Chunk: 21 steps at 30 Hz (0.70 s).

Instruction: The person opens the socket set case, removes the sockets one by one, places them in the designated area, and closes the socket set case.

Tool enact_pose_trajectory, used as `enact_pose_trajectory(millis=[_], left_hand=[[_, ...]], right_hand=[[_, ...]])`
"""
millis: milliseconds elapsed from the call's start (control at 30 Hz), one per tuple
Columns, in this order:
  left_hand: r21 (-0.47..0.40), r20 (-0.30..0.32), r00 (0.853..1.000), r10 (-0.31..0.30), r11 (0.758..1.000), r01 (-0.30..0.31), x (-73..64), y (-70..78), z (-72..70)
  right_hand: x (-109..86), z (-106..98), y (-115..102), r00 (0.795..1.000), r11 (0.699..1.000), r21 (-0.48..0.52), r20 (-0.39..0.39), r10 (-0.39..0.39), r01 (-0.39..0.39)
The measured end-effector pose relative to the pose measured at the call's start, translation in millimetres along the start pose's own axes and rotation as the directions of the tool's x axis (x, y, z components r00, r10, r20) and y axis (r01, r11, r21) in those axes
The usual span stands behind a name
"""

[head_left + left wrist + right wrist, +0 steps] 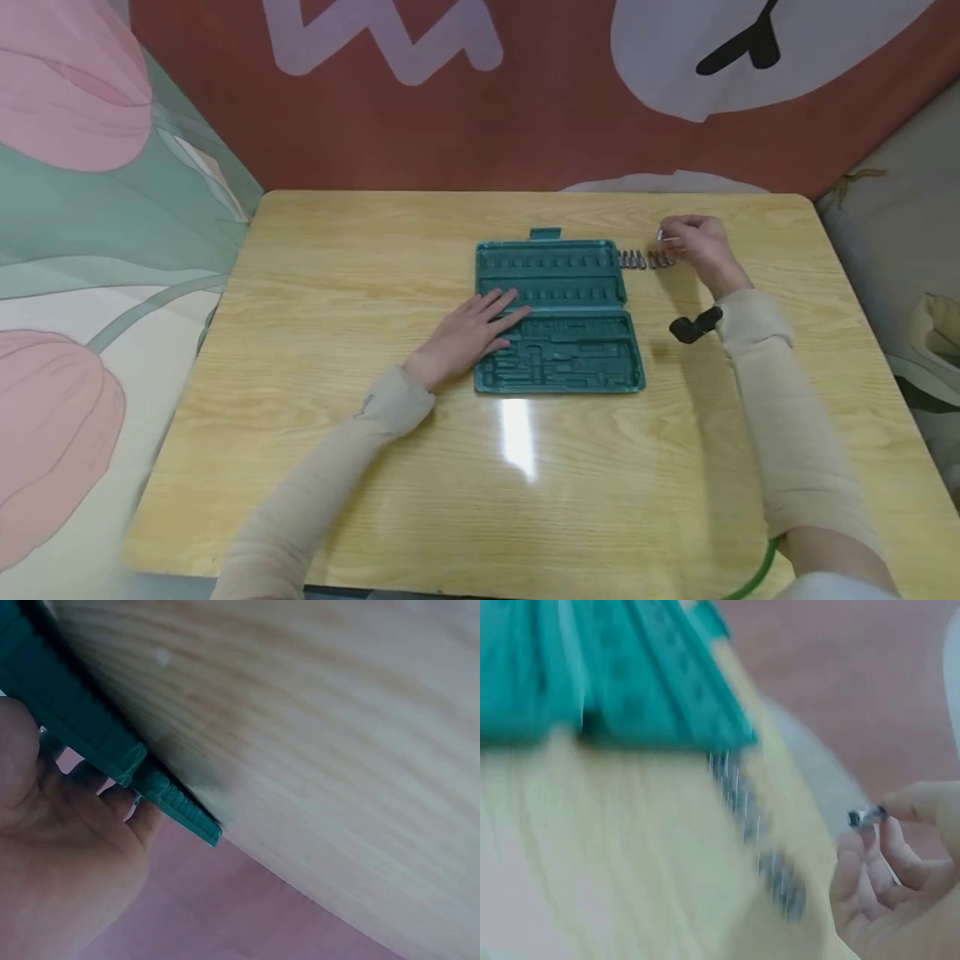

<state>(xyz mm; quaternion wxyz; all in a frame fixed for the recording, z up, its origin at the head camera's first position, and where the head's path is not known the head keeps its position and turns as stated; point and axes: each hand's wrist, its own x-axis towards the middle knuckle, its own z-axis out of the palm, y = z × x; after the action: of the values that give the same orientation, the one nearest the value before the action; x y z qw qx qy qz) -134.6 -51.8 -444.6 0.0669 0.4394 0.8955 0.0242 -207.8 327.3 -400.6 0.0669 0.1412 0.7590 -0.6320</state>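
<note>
An unfolded green plastic socket case lies on the table, its moulded slots facing up. Over its left edge near the hinge rests my left hand, fingers spread straight; the left wrist view has the palm against the case's side wall. My right hand is raised right of the case, pinching a small silver socket between thumb and fingertips. Just left of and below that hand, several metal sockets stand in a row running from the case's upper right edge.
The wooden table meets a red patterned backdrop at its far edge. A black wrist camera juts from the right sleeve, and a green cable hangs near the right elbow. The case's latch flap sticks out at the back.
</note>
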Motion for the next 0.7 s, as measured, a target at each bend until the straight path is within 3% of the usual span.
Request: enact_pose_trajectory(millis=[200, 533, 700], left_hand=[[-0.045, -0.023, 1.0, 0.0, 0.999, -0.002, 1.8, 0.9, 2.0], [-0.033, -0.02, 1.0, -0.013, 0.999, 0.012, 4.7, 2.9, 2.9], [-0.018, -0.017, 1.0, -0.021, 1.0, 0.02, 3.6, 2.8, 2.3]], right_hand=[[0.3, -35, 27, 0.986, 0.981, -0.196, -0.167, -0.024, -0.009], [8.0, -37, 42, 0.98, 0.939, -0.33, -0.198, 0.036, -0.101], [7.7, -33, 43, 0.979, 0.933, -0.347, -0.202, 0.027, -0.097]])
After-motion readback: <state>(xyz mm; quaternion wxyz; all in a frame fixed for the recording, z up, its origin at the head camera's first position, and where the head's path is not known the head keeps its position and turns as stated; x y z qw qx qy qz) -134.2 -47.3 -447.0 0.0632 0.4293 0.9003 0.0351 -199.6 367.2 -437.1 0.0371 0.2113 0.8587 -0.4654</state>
